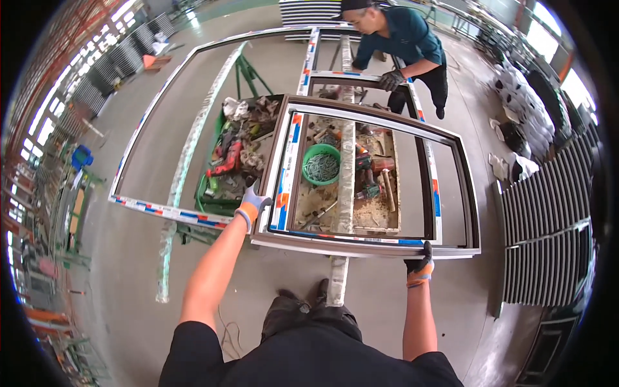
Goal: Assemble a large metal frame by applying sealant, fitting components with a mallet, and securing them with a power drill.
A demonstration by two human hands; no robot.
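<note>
- Our left hand (pixel 253 201), gloved, is closed over the near left edge of the brown window frame (pixel 469 193).
- Our right hand (pixel 420 263) grips its near rail, toward the right corner.
- Under the frame: a green bowl of screws (pixel 321 164).
- Beyond the frame: a co-worker's gloved hand (pixel 391 80) on a white frame (pixel 169 211).
</note>
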